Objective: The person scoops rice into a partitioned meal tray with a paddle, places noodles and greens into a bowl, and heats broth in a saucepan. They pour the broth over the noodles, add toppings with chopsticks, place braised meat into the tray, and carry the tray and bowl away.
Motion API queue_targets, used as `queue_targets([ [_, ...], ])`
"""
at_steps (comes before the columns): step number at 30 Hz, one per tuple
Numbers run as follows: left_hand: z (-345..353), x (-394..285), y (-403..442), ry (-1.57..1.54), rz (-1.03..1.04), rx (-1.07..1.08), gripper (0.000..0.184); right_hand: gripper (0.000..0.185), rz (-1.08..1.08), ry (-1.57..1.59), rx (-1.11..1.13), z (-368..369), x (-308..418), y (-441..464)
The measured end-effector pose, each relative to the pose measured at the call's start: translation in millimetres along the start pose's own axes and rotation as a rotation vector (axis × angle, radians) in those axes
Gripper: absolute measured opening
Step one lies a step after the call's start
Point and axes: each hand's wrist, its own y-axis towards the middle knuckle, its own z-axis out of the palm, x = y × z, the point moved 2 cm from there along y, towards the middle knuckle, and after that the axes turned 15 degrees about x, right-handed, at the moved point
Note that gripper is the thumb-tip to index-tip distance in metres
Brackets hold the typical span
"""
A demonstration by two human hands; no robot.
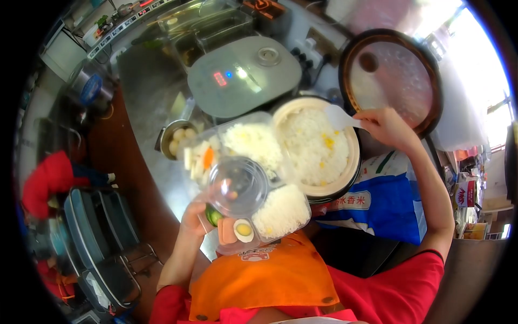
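Note:
My left hand [193,218] grips a clear compartment meal tray [231,250] at its left side, close to the orange apron. White rice [280,213] fills its lower right compartment, and more rice [251,143] is in an upper one. Half a boiled egg [243,230], pink luncheon meat slices [227,233] and green slices [213,215] lie at the bottom. Pale pieces with an orange one [208,159] sit upper left. A clear round tub [238,186] covers the middle. My right hand [384,127] is closed on a white rice paddle [341,116] over the rice pot [353,162].
A grey lidded cooker [243,75] with a lit display stands behind the tray. Left of it is a metal pot of round pale items [181,139]. The pot's round lid [391,83] is raised at right, above a blue rice bag [377,200]. Dark chairs [102,232] stand left.

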Motion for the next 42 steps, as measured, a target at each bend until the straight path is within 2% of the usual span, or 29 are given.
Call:
queue_targets([
  [4, -8.0, -3.5, -0.7, -0.04, 0.0, 0.0, 0.084, 0.021, 0.082, 0.155, 0.142, 13.6, -8.7, 19.5],
  [7, 0.8, -0.3, 0.8, -0.086, 0.042, -0.033, 0.082, 0.021, 0.064, 0.305, 0.155, 34.3, -30.6, 29.3],
  [10, 11.8, 3.7, 0.1, -0.12, 0.086, -0.044, 0.077, 0.023, 0.112, 0.731, 0.228, 54.2, -36.5, 38.1],
  [16, 18.5, 0.8, 0.8, -0.078, 0.035, -0.054, 0.063, 0.03, 0.16, 1.1, 0.21, 78.9, -34.6, 33.8],
  [22, 15.2, 5.2, 0.9, -0.076, 0.04, -0.113, 0.059, 0.031, 0.164, 1.201, 0.174, 93.2, -38.6, 6.0],
  [26, 26.7, 7.3, 3.6, -0.057, 0.031, -0.14, 0.057, 0.03, 0.121, 1.228, 0.062, 94.9, -32.4, -17.7],
  [29, 23.5, 7.9, 2.7, -0.065, 0.011, -0.044, 0.059, 0.031, 0.093, 1.264, 0.04, 100.2, -35.4, -29.5],
  [32, 22.4, 14.0, 6.4, -0.045, 0.017, -0.038, 0.061, 0.031, 0.084, 1.278, -0.026, 100.6, -34.0, -41.0],
  [36, 31.9, 30.2, 11.7, -0.15, 0.062, -0.016, 0.065, 0.029, 0.084, 1.316, -0.135, 90.5, -22.4, -54.4],
  [42, 40.2, 52.6, 27.0, -0.243, 0.165, -0.032, 0.066, 0.029, -0.027, 1.329, -0.166, 77.1, 16.2, -65.0],
])
